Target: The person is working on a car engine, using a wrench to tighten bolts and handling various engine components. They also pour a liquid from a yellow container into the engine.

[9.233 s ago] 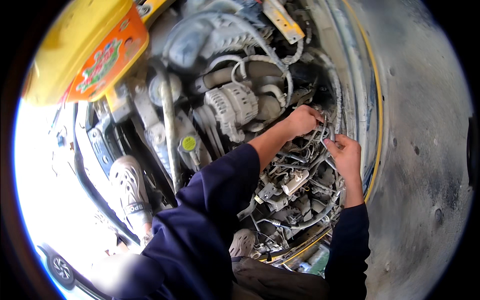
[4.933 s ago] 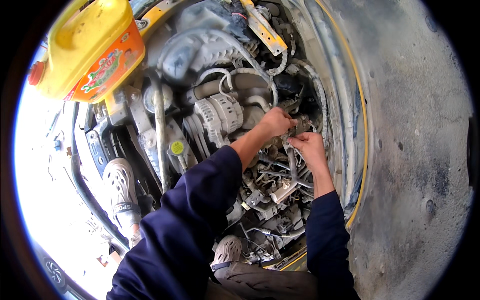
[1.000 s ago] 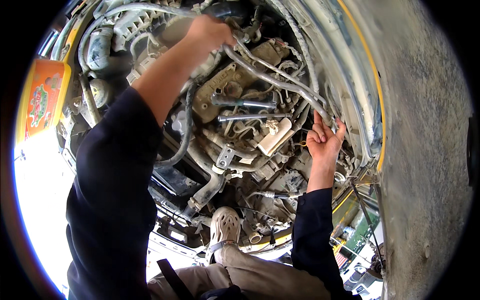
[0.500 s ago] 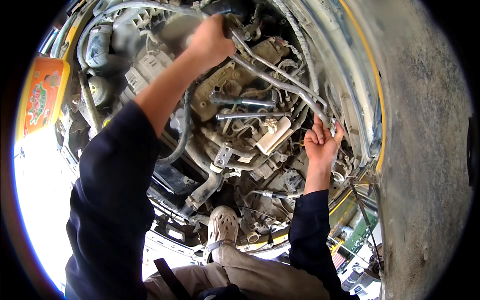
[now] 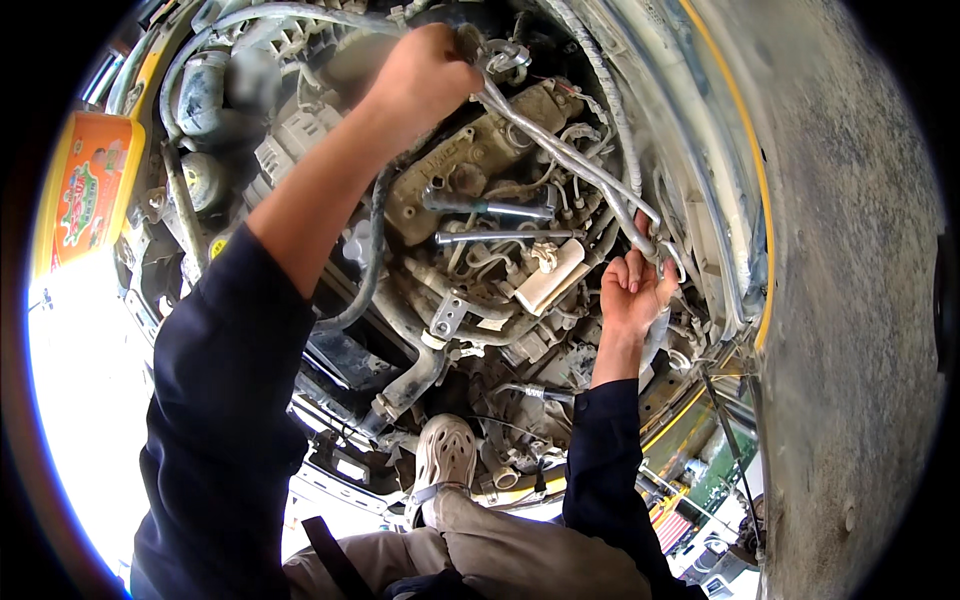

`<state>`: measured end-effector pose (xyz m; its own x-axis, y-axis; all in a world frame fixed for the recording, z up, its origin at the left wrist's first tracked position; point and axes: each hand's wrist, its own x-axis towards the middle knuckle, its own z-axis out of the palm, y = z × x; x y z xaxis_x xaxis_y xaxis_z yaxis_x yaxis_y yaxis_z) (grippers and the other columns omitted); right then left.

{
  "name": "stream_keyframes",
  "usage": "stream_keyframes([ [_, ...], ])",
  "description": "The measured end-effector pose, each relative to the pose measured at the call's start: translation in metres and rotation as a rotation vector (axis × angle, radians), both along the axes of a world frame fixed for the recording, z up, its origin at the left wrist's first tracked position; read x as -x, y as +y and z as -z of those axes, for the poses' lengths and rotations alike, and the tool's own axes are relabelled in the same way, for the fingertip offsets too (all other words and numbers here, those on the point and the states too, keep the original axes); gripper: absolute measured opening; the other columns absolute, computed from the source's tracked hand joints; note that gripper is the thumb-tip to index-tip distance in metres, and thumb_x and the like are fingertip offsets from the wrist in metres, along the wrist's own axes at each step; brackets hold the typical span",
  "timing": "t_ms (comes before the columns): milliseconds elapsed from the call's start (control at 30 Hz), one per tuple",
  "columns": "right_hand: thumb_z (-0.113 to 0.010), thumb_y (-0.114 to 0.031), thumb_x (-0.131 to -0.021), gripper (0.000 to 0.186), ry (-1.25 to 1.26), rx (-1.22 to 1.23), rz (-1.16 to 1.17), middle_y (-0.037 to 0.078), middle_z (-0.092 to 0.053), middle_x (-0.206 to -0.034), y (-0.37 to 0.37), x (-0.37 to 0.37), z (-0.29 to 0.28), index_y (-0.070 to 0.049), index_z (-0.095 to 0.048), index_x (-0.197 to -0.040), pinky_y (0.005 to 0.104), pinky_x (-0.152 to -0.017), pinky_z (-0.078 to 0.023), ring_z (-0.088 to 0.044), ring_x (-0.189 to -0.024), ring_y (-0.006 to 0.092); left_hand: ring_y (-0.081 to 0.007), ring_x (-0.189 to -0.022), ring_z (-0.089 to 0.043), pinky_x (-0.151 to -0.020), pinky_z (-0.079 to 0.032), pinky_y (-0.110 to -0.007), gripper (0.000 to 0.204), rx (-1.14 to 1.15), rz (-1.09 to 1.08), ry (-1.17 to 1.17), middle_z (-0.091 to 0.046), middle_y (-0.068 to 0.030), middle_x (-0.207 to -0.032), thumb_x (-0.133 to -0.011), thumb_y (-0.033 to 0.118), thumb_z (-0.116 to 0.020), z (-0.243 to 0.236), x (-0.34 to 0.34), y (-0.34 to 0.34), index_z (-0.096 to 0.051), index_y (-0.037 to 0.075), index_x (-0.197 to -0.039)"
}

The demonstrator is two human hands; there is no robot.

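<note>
Dusty engine bay (image 5: 590, 335) filling the middle here, with a scuffed grey panel (image 5: 850, 300) curving down the right and a yellow-and-orange container (image 5: 90, 195) over at the far left! Into it reach both arms, and the left hand (image 5: 430, 80) is at the far side, fingers clenched around the upper end of a pair of metal pipes (image 5: 575, 160). Those pipes slant from there down toward the right, running side by side over the engine, and at their lower end it's the right hand (image 5: 635, 290), palm turned up, fingers curled, index and thumb grasping the pipe end. Just left of the pipes lies a dark-headed ratchet tool (image 5: 490, 206), a chrome bar (image 5: 510, 236) right beside it, and a cream-coloured block (image 5: 550, 278) nearer to us. One beige clog (image 5: 445, 455) is planted at the near edge
</note>
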<state>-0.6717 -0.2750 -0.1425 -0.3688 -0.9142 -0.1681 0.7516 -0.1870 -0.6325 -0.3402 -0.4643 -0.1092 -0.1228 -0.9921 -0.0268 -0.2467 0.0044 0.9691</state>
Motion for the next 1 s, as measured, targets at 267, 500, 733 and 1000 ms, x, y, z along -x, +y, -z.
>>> stream_keyframes([
  [267,-0.074,-0.024,-0.089,0.052,-0.021,0.015,-0.096,0.016,-0.059,-0.145,0.015,-0.003,0.017,0.006,-0.061,-0.129,0.0199,-0.047,-0.034,-0.042,-0.053,0.0058,-0.0177,-0.087,-0.062,-0.078,-0.049,-0.034,0.024,-0.196,-0.100,0.372,-0.065,-0.0105,-0.089,-0.090,0.020,-0.072,0.007,-0.007,0.012,-0.068,-0.002,-0.098],
  [500,-0.070,-0.032,-0.092,0.064,0.040,-0.035,-0.110,0.017,-0.053,-0.151,0.015,0.001,0.009,0.004,-0.053,-0.141,0.0192,-0.047,-0.029,-0.037,-0.052,0.0047,-0.0212,-0.082,-0.064,-0.078,-0.053,-0.033,0.030,0.047,0.026,0.333,-0.070,-0.0108,-0.105,-0.093,0.006,-0.065,0.039,-0.024,0.003,-0.073,0.007,-0.122],
  [733,-0.069,-0.034,-0.093,0.061,0.048,-0.105,-0.163,0.016,-0.052,-0.153,0.026,0.007,-0.005,0.000,-0.054,-0.142,0.0195,-0.047,-0.029,-0.037,-0.052,0.0051,-0.0201,-0.086,-0.064,-0.081,-0.050,-0.031,0.025,-0.027,-0.023,0.438,-0.070,-0.0098,-0.106,-0.094,0.008,-0.064,0.027,-0.017,0.000,-0.075,0.005,-0.116],
  [1000,-0.069,-0.032,-0.092,0.059,0.001,-0.158,-0.171,0.014,-0.057,-0.148,0.026,0.005,-0.011,0.003,-0.055,-0.138,0.0201,-0.047,-0.029,-0.037,-0.050,0.0061,-0.0141,-0.101,-0.058,-0.094,-0.043,-0.029,0.029,-0.214,0.026,0.424,-0.068,-0.0045,-0.110,-0.097,0.029,-0.070,0.026,-0.021,-0.007,-0.071,0.003,-0.110],
])
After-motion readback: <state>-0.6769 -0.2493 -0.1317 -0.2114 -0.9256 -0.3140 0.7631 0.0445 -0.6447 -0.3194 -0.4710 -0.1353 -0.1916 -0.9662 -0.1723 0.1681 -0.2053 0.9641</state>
